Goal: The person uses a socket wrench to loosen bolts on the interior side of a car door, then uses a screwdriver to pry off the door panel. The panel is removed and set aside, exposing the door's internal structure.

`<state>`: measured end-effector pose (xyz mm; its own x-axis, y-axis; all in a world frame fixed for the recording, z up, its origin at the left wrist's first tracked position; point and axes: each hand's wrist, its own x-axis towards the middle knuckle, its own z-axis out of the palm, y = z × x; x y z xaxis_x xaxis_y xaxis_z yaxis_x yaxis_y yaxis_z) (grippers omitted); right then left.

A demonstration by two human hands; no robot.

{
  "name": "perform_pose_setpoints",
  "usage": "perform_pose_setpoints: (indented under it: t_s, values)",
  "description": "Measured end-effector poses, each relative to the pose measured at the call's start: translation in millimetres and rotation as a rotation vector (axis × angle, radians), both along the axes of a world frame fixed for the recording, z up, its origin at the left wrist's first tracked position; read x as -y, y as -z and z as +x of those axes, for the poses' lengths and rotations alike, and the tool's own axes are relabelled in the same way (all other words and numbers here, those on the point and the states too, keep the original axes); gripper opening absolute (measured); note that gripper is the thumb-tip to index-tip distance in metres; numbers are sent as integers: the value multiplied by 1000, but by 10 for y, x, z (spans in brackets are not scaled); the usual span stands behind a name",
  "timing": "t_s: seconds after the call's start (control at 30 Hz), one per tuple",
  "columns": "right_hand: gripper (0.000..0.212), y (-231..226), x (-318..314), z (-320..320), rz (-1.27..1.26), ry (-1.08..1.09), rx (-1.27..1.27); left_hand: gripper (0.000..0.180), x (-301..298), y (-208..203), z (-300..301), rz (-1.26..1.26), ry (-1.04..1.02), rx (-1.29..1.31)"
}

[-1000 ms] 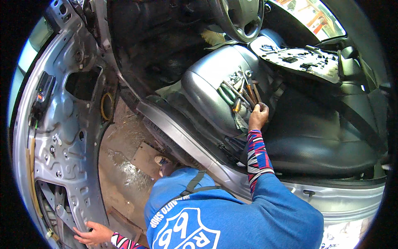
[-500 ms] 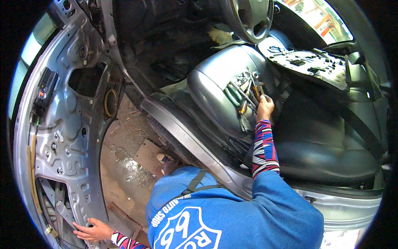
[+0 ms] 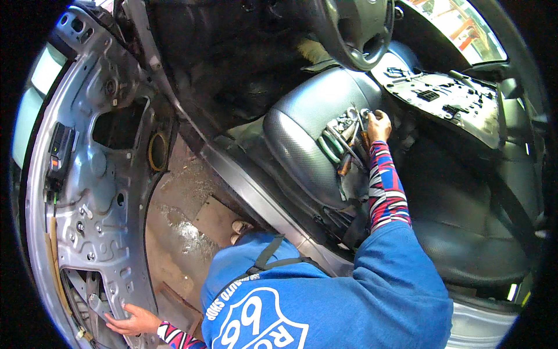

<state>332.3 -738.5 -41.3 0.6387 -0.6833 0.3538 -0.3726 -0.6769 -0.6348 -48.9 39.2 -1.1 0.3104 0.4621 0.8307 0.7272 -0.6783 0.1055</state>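
Observation:
My right hand (image 3: pixel 379 126) is at the far right edge of a pile of hand tools on the black driver's seat (image 3: pixel 296 119). Its fingers are pinched near a small metal piece, too small to name. In the pile lie pliers with green handles (image 3: pixel 332 148), a screwdriver with an amber handle (image 3: pixel 345 165) and several metal tools. Down at the lower left, my left hand (image 3: pixel 136 321) has its fingers spread at the bare inner metal of the opened car door (image 3: pixel 102 230), beside a cut-out. It holds nothing.
A light door panel (image 3: pixel 482 116) with several small dark parts on it lies on the passenger side. The steering wheel (image 3: pixel 360 61) overhangs the driver's seat. The door sill (image 3: pixel 256 192) runs between the seat and the wet floor (image 3: pixel 180 215). A switch unit (image 3: pixel 61 148) sits on the door.
My right hand has moved away from me along the tool pile, from the handles to the far end. My left hand stays by the door cut-out. The whole view has shifted slightly.

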Motion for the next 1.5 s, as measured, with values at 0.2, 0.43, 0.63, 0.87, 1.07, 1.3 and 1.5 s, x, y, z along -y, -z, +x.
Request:
perform_pose_setpoints:
  t_s: [0.2,0.43,0.63,0.87,1.07,1.3,1.5]
  values:
    - [45,-22,-1,157,-71,-13,-280,51,157,-243,196,3,103,47]
    - [26,-205,234,78,162,-178,293,49,450,-133,335,-124,145,169]
    - [28,-951,-168,-146,679,-244,402,51,708,-322,552,-146,225,161]
    - [38,-1501,-1831,-393,883,-874,77,39,870,-636,594,-482,360,334]
    - [39,-1346,-3299,-890,1191,-1344,-662,27,1456,-988,781,-1292,874,40]
    - [31,-1135,-4589,-1628,1292,-1653,-977,35,1616,-1101,892,-1239,1121,-121]
    - [29,-1021,-4754,-1707,1339,-1744,-1090,20,1502,-1041,726,-1316,1038,-114]
